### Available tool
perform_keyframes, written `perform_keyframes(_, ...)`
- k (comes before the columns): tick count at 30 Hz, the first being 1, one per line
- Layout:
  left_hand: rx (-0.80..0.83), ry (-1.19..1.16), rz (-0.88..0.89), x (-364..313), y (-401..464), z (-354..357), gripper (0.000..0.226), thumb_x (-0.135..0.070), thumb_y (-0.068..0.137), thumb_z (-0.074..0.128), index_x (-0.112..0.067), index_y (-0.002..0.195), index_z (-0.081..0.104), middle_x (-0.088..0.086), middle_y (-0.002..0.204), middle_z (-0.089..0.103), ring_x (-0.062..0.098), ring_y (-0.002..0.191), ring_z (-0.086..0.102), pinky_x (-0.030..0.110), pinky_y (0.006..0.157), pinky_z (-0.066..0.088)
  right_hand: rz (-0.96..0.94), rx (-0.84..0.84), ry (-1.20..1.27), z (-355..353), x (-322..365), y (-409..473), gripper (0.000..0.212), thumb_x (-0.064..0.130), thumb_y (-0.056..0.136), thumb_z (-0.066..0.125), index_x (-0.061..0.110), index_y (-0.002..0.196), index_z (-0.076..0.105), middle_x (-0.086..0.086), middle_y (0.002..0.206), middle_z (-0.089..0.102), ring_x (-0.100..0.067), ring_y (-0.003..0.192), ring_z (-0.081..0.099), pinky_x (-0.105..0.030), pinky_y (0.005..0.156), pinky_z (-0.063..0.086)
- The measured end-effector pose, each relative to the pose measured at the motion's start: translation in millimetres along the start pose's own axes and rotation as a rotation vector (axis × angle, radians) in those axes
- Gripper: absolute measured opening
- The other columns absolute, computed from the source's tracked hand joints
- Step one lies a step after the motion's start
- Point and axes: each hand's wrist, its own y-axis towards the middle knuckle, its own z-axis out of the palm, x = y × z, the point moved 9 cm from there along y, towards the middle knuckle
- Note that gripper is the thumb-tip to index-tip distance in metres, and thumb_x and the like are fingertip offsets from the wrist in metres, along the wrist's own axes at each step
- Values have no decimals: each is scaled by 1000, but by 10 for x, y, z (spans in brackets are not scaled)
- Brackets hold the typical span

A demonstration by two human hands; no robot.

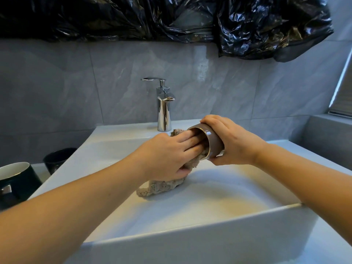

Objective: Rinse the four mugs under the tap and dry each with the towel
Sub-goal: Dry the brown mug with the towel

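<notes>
Drying stage: right hand (231, 142) grips brown mug (212, 142) sideways over the basin, left hand (167, 157) pinching towel (162, 185) and pushing it inside; 2 dark mugs (16, 181) wait left, 4th unseen, progress uncertain.

Home bathroom, white ceramic basin (190, 239), chrome tap (164, 111), grey marble-look wall tiles (76, 88)
</notes>
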Motion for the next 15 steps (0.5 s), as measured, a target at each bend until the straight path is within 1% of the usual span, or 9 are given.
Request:
perform_keyframes(2, 3, -9, 22, 9, 8, 42, 57, -29, 86, 56, -15, 141, 51, 5, 147, 52, 23, 138, 46, 26, 51, 23, 1, -21, -17, -35, -33, -3, 90, 28, 58, 86, 12, 134, 42, -2, 131, 50, -28, 111, 54, -37, 98, 45)
perform_keyframes(4, -30, -57, 18, 20, 25, 69, 62, -14, 83, 57, -14, 144, 46, 5, 147, 51, 25, 138, 46, 25, 49, 22, -6, -41, -44, -59, -50, -1, 92, 26, 57, 87, 10, 136, 42, -4, 133, 50, -29, 113, 53, -27, 101, 39)
perform_keyframes(6, -52, -208, -1, -21, 62, 85, 66, -7, 77, 62, -17, 139, 41, 6, 140, 52, 29, 129, 50, 24, 49, 35, -30, -41, -66, -69, -32, 11, 94, 24, 56, 87, 8, 137, 42, -7, 135, 50, -28, 115, 50, -18, 102, 31)
perform_keyframes(7, -34, -311, -29, -44, 93, 120, 66, -5, 76, 63, -18, 136, 39, 6, 137, 52, 31, 124, 51, 29, 50, 46, -47, -36, -75, -69, -12, 18, 94, 23, 56, 87, 7, 137, 42, -8, 135, 50, -27, 115, 49, -16, 102, 28)
perform_keyframes(8, -5, -407, -67, -62, 124, 152, 63, -4, 77, 61, -19, 135, 40, 6, 134, 51, 31, 120, 51, 37, 55, 52, -66, -27, -84, -62, 7, 24, 94, 23, 56, 87, 5, 137, 43, -9, 136, 50, -27, 115, 48, -15, 103, 27)
perform_keyframes(10, 92, -514, -105, -102, 185, 283, 57, -2, 79, 53, -23, 131, 42, 3, 131, 51, 31, 114, 52, 45, 65, 55, -95, -2, -105, -35, 43, 29, 93, 24, 57, 86, 4, 138, 44, -9, 137, 50, -27, 117, 48, -15, 105, 26)
perform_keyframes(12, 166, -611, -111, -126, 239, 371, 51, -7, 74, 41, -29, 120, 38, -1, 122, 49, 30, 107, 52, 45, 76, 54, -105, 12, -109, -18, 55, 31, 93, 24, 58, 85, 5, 138, 43, -9, 137, 50, -27, 118, 49, -16, 106, 27)
perform_keyframes(13, 187, -662, -126, -121, 266, 384, 51, -11, 69, 34, -31, 116, 37, -2, 120, 49, 30, 109, 52, 45, 82, 53, -104, 13, -103, -17, 54, 34, 93, 24, 58, 86, 4, 138, 44, -9, 137, 50, -27, 119, 49, -15, 106, 27)
perform_keyframes(15, 208, -809, -216, -89, 276, 363, 51, -14, 68, 30, -27, 114, 47, -2, 117, 54, 28, 112, 53, 44, 90, 50, -95, 8, -86, -31, 44, 36, 94, 22, 57, 86, 3, 138, 44, -10, 137, 50, -26, 120, 47, -14, 107, 25)
